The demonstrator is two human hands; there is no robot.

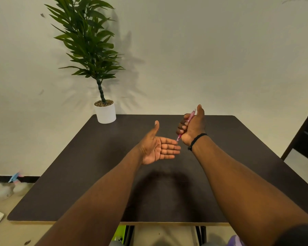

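Note:
My right hand point(191, 126) grips a pink pen point(190, 118) in a fist above the dark table point(100, 174), thumb up beside the pen's top end. The pen's tip points down and left, close to the fingertips of my left hand point(158, 148). That left hand is held palm up with straight fingers and raised thumb, holding nothing. A black band circles my right wrist. Both hands hover over the middle of the table.
A potted green plant in a white pot point(105, 113) stands at the table's far left corner against the wall. A dark chair or frame point(304, 137) is at the right edge. Small items lie on the floor at left point(11, 185).

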